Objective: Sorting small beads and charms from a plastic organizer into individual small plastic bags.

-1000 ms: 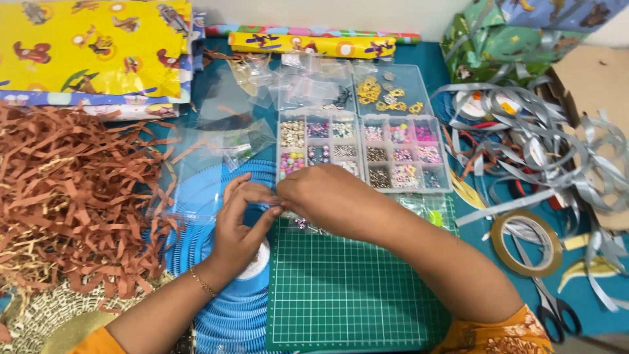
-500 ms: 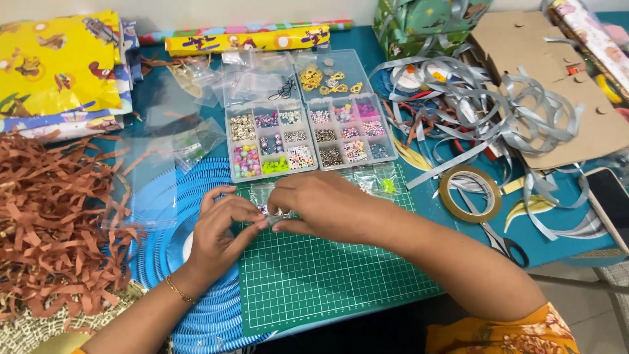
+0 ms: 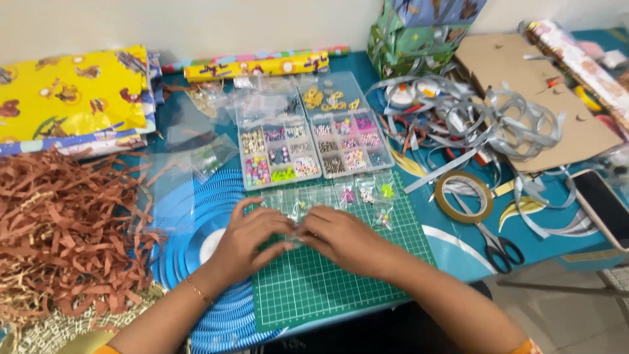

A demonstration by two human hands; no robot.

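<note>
Green, gridded and rubbery, the cutting mat (image 3: 327,288) carries both hands at its upper edge. Since a second ago the view has swung right and pulled back — the cardboard sheet (image 3: 524,98) and the phone (image 3: 606,206) now show — while the hands have stayed together over the same small work; the fine handling is, by that measure, unfinished. The left hand (image 3: 252,242) and right hand (image 3: 341,239) meet fingertip to fingertip, pinching a small clear item (image 3: 298,231) between them; whether it is a bead or a small bag cannot be told. It sits just above the mat, directly below a row of small clear plastic bags (image 3: 354,196) holding coloured beads. Just beyond the bags stand two clear, rigid bead boxes (image 3: 314,147), divided into square compartments. Left of the mat lies a coil of ribbed blue ribbon (image 3: 190,223), then a loose heap of crinkled brown paper shreds (image 3: 59,229). To the right — a tape roll (image 3: 463,196), black-handled scissors (image 3: 498,246), and tangled glossy silver ribbon (image 3: 472,118).
</note>
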